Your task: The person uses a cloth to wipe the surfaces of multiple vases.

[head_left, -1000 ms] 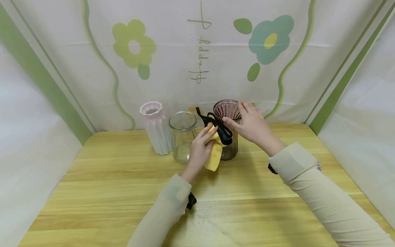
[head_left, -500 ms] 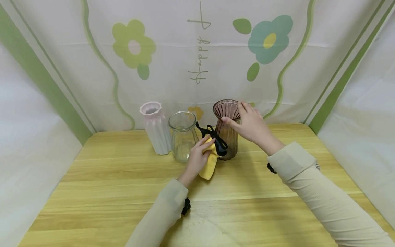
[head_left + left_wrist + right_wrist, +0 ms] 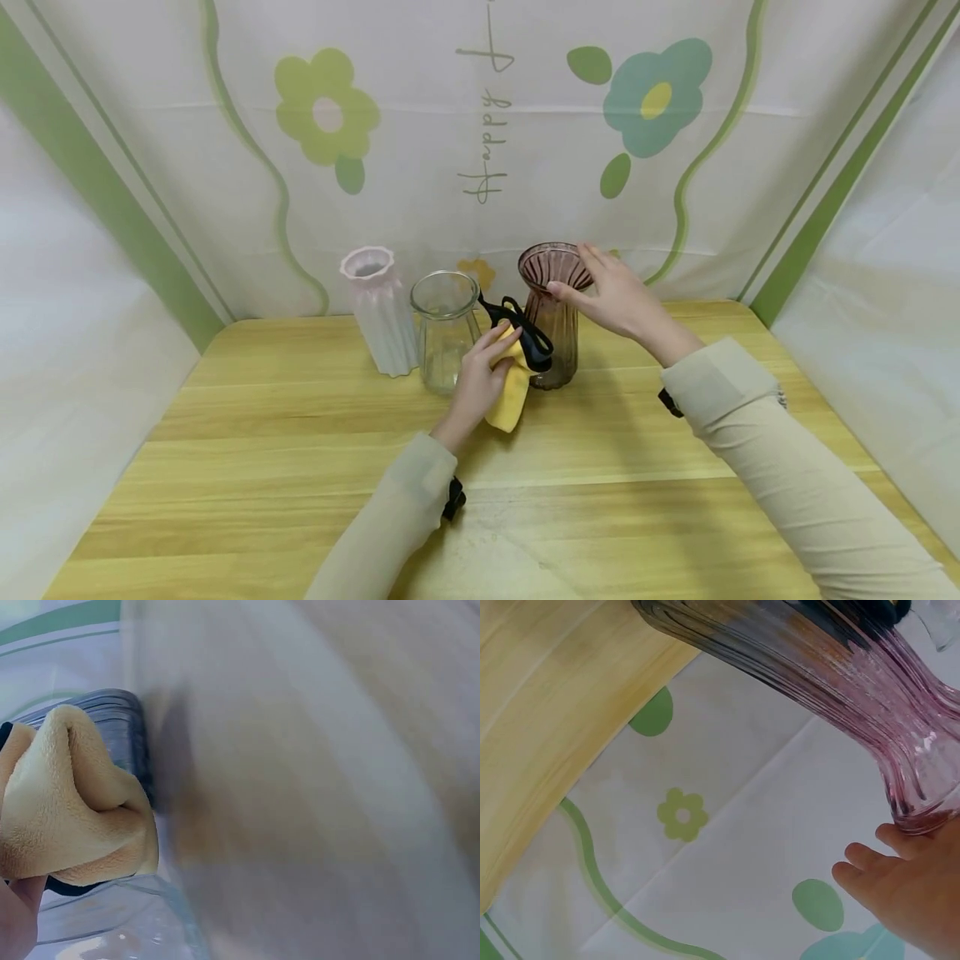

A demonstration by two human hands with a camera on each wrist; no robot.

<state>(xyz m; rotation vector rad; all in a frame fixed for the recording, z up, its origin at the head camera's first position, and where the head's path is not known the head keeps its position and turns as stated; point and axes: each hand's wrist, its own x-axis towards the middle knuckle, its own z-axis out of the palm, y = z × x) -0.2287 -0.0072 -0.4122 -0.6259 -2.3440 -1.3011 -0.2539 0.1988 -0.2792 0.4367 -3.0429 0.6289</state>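
Observation:
My left hand [image 3: 483, 371] grips a folded yellow cloth [image 3: 512, 392] and presses it against the left side of a purple ribbed glass vase [image 3: 558, 354]. A black looped strap [image 3: 527, 332] lies over the cloth, between hand and vase. My right hand [image 3: 615, 292] holds the vase's flared rim, thumb on the near edge and fingers over the top. In the left wrist view the cloth [image 3: 75, 802] is bunched against the dark ribbed vase [image 3: 120, 724]. The right wrist view shows the vase [image 3: 840, 697] from below, with my fingers [image 3: 877, 874] at its rim.
A clear glass vase [image 3: 445, 329] stands just left of my left hand, almost touching it. A pale pink ribbed vase [image 3: 378, 308] stands further left. All are at the back of a wooden table [image 3: 300, 433], near a flowered fabric backdrop [image 3: 480, 125].
My left hand has slid the cloth and strap down the vase's side from near the rim to the lower body. The right hand has shifted slightly along the rim.

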